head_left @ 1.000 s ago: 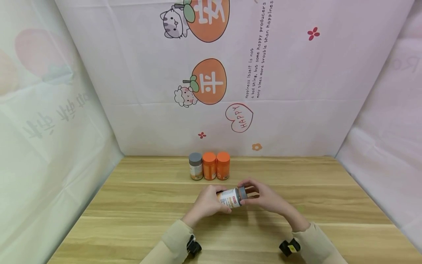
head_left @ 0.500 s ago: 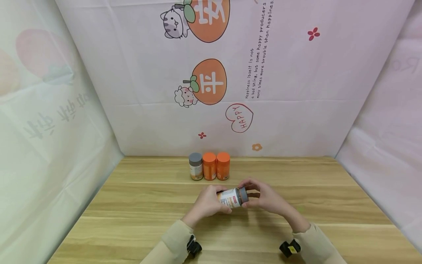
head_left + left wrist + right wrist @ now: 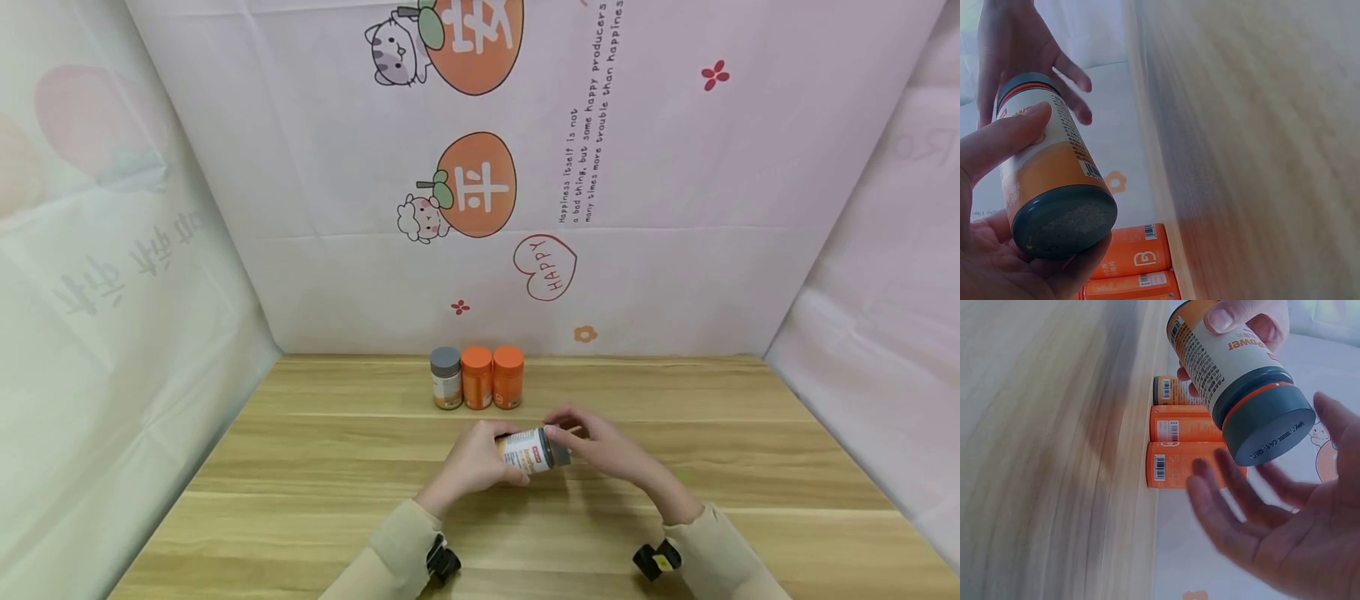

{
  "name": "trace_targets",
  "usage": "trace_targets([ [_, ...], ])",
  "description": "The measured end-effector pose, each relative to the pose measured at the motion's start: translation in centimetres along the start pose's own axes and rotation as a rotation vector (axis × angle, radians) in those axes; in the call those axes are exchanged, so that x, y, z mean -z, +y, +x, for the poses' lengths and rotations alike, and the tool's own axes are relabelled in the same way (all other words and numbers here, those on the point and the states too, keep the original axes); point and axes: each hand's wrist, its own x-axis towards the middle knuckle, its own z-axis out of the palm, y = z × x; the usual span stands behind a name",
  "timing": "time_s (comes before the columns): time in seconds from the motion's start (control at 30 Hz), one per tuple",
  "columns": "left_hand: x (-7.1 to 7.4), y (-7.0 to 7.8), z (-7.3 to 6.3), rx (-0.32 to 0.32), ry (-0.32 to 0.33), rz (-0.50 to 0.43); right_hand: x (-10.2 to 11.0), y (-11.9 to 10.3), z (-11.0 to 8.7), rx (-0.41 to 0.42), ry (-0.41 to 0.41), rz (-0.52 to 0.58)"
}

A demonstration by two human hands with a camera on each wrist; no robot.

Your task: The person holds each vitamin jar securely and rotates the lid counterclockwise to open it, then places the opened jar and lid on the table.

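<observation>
My left hand (image 3: 476, 458) grips a pill bottle (image 3: 522, 450) with a white and orange label, tilted on its side. In the left wrist view, the thumb presses the label and the fingers wrap behind the bottle's dark base (image 3: 1065, 222). The grey lid (image 3: 1269, 422) sits on the bottle, and an orange ring shows beneath its edge. Around the lid, with fingers spread and loosely bent, is my right hand (image 3: 1310, 544). In the right wrist view its fingers stand apart from the lid; the thumb is close to the rim, and contact there is unclear.
At the back of the wooden table (image 3: 337, 450) stand a grey-lidded bottle (image 3: 447, 379) and two orange bottles, one in the middle (image 3: 477, 379) and one on the right (image 3: 507, 379). They form a tight row before a printed cloth backdrop (image 3: 645, 250).
My right hand's fingers held the lid earlier; now they have loosened and spread around it. My left hand keeps its grip on the bottle in nearly the same place.
</observation>
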Motion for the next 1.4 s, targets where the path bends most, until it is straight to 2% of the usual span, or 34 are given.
trace_targets([
  [0.27, -0.06, 0.06, -0.02, 0.006, 0.000, 0.018, 0.12, 0.17, 0.15, -0.126, -0.050, 0.041],
  [0.63, -0.02, 0.04, -0.02, 0.000, 0.007, 0.037, 0.12, 0.19, 0.26, -0.181, -0.061, 0.071],
  [1.0, 0.10, -0.15, 0.02, 0.019, 0.002, 0.020, 0.30, 0.03, 0.08, -0.126, -0.075, 0.098],
  [1.4, 0.16, -0.06, 0.06, 0.022, 0.000, 0.035, 0.61, 0.04, -0.27, 0.014, -0.093, 0.109],
])
